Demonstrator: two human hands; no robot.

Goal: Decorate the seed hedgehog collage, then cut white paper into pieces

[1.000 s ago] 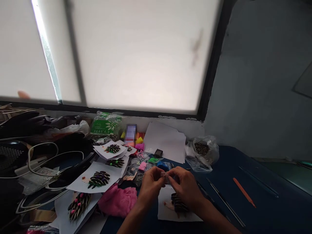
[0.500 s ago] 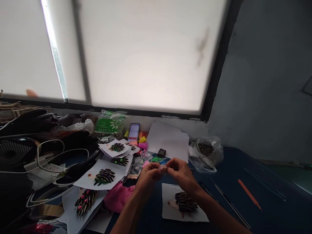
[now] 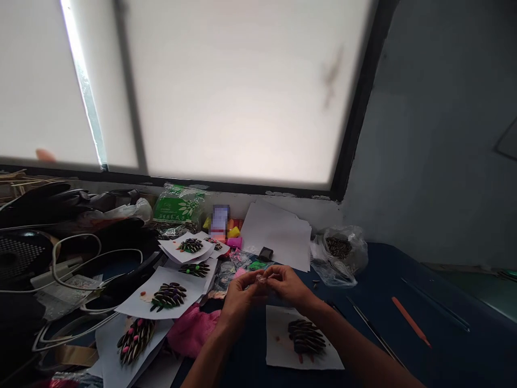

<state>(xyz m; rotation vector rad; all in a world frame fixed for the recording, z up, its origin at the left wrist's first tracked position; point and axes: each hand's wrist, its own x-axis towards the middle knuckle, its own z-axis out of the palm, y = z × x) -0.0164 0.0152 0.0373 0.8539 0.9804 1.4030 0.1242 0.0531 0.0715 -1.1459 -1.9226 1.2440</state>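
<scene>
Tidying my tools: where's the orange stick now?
In the head view, the orange stick lies at lower right on the blue table, between the metal rod and the clear rod.

My worktop is dark blue. Between my left grip and right grip I have a pale, clear scrap. Toward the near edge, a white sheet carries dark seeds, faintly light-striped, and a bundle glows bright pink. Toward the right edge, a stick is orange; along the far edge, a green bag shows white leaves.
</scene>
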